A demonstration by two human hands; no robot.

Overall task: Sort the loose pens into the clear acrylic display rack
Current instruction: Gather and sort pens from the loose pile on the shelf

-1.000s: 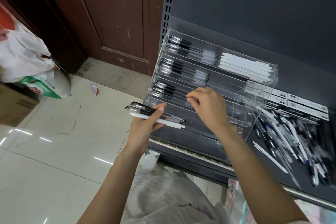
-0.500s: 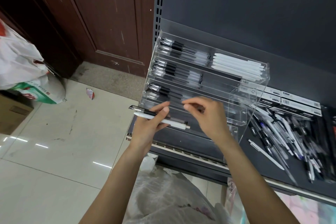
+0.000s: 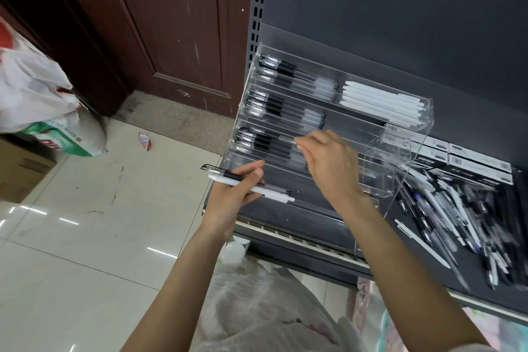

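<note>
Brown door (image 3: pixel 160 23), plastic bags (image 3: pixel 31 86) + cardboard box (image 3: pixel 20 171) on tiled floor (image 3: pixel 85 237).

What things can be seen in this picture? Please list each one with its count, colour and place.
acrylic display rack: one, clear, stepped tiers, on the dark shelf
black pens in rack: several, left sections of three tiers
white pens in rack: several, top tier, right section
loose pens: many, black, white and clear, piled on the shelf right of the rack
boxes: a few, white and black, behind the pile
shelf: one, dark grey
door: one, dark brown, upper left
bags: white with red and green, on the floor at left
left hand: grips a black pen and a white pen
right hand: pinches a clear pen at the third tier
</note>
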